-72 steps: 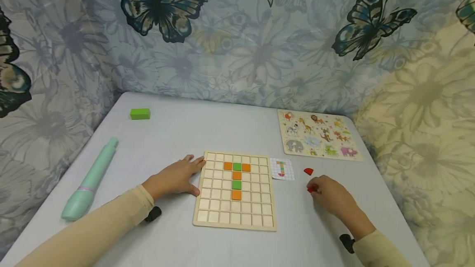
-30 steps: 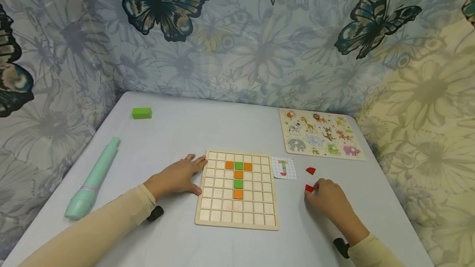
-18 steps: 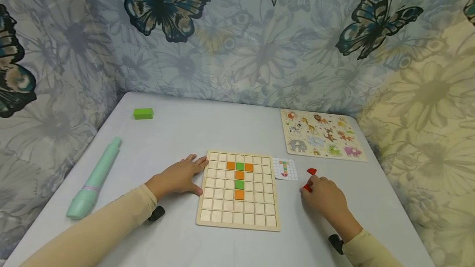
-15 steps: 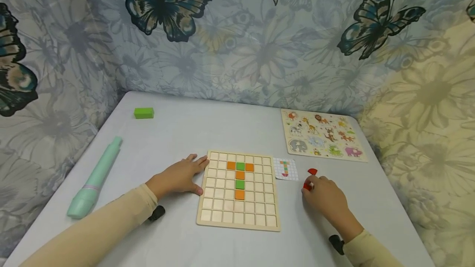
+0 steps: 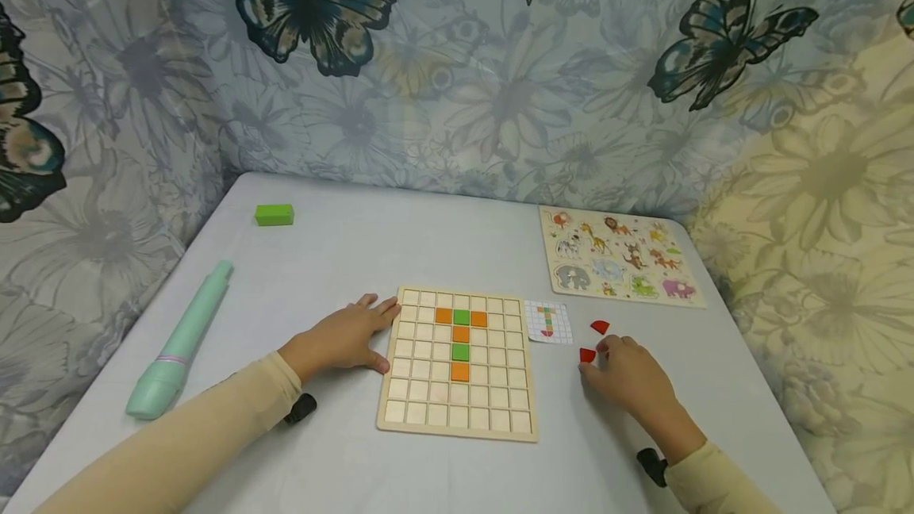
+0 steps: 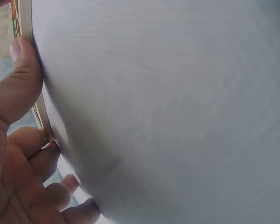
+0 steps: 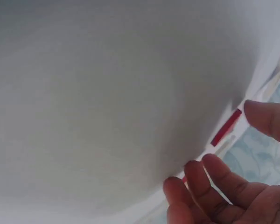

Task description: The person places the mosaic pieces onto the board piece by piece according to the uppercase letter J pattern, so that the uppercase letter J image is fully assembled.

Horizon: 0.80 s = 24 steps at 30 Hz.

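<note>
My left hand (image 5: 337,349) lies at the left edge of a wooden grid board (image 5: 421,393), its spread fingers and thumb touching the rim. Orange and green square tiles form a T on the board. Right of the board, my right hand (image 5: 637,377) is over the cloth, beside a red quarter-circle tile (image 5: 587,355). The right wrist view has this red tile (image 7: 226,127) between thumb and fingertips, with gaps on both sides. A second red tile (image 5: 600,327) lies just beyond the fingers. A small pattern card (image 5: 559,333) touches or nearly touches the board's right side.
An animal puzzle board (image 5: 610,292) lies at the back right of the white-covered table (image 5: 400,236). A green block (image 5: 274,215) sits at the back left. Along the left side lies a mint-green tapered object (image 5: 174,351). Patterned fabric (image 5: 500,109) rises behind the table.
My right hand held the nearer red tile earlier; now the tile lies free of the fingers, slightly closer to the board. The left hand has stayed at the board's edge.
</note>
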Each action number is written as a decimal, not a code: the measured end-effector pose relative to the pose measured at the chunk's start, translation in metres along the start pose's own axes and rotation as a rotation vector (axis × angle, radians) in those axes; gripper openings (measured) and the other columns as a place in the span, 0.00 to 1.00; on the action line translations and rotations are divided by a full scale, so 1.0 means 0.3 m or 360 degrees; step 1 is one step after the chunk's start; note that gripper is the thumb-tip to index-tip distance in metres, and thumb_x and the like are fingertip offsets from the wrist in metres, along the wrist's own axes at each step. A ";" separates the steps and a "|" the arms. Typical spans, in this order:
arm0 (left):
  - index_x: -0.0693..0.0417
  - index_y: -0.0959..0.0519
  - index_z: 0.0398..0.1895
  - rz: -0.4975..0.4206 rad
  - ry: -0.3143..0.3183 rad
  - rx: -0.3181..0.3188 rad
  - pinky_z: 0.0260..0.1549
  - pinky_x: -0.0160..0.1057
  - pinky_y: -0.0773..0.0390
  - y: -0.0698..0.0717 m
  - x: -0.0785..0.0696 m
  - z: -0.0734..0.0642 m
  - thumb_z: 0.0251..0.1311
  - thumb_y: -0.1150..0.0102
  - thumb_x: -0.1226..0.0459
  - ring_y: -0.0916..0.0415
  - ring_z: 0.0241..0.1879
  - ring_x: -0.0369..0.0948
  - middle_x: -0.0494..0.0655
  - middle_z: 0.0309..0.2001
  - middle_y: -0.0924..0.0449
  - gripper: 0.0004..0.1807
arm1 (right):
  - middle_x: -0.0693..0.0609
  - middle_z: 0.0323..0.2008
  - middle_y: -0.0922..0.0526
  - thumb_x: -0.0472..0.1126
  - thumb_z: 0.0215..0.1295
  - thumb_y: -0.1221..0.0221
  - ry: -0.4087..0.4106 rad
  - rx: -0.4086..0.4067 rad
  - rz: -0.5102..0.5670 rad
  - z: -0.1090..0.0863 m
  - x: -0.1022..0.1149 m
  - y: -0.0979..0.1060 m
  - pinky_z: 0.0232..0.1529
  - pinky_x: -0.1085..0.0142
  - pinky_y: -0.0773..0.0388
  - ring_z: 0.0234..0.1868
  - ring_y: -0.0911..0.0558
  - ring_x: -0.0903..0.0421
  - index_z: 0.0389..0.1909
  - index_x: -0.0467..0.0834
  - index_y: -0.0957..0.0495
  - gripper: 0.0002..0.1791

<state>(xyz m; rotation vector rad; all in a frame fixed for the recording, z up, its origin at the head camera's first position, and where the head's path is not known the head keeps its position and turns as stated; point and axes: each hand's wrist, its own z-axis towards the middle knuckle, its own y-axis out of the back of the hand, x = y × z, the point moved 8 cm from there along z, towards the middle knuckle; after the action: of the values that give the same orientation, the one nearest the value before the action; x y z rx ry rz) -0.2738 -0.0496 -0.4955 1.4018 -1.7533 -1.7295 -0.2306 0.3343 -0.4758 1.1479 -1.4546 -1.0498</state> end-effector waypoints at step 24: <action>0.58 0.44 0.76 0.0013 -0.0005 0.0015 0.66 0.59 0.46 -0.007 0.008 0.004 0.48 0.28 0.45 0.57 0.74 0.59 0.51 0.76 0.48 0.56 | 0.61 0.22 0.31 0.55 0.53 0.32 0.0824 -0.0126 -0.0003 -0.152 0.608 -0.080 0.28 0.66 0.31 0.27 0.32 0.60 0.26 0.47 0.22 0.16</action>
<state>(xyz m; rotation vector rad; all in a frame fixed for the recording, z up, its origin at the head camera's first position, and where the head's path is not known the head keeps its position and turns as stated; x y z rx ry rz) -0.2750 -0.0504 -0.4986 1.3942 -1.7689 -1.7223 -0.1979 0.1482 -0.4604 1.2489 -0.9943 -0.7289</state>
